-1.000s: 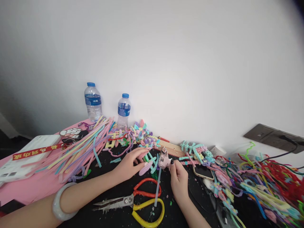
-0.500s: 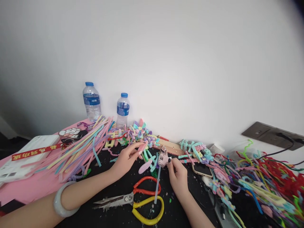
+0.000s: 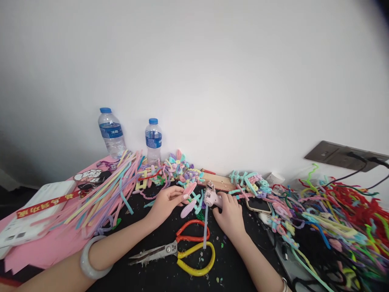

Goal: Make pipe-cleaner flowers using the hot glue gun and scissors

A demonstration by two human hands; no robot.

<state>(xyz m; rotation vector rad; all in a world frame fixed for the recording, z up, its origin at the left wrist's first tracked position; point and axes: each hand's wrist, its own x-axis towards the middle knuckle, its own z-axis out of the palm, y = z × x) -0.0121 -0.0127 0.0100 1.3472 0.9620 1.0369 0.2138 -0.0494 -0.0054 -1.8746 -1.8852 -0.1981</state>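
The left hand's grip was nearly closed, thumb and fingertips pinching a fuzzy pink loop near a pale glue gun. A lilac loop lay just below the pinch. The right hand's grip was curled around the gun's handle, most of which it hid. The gun's nozzle was hard to make out against a wooden strip. Scissors lay on the black surface; both forearms ran out of view.
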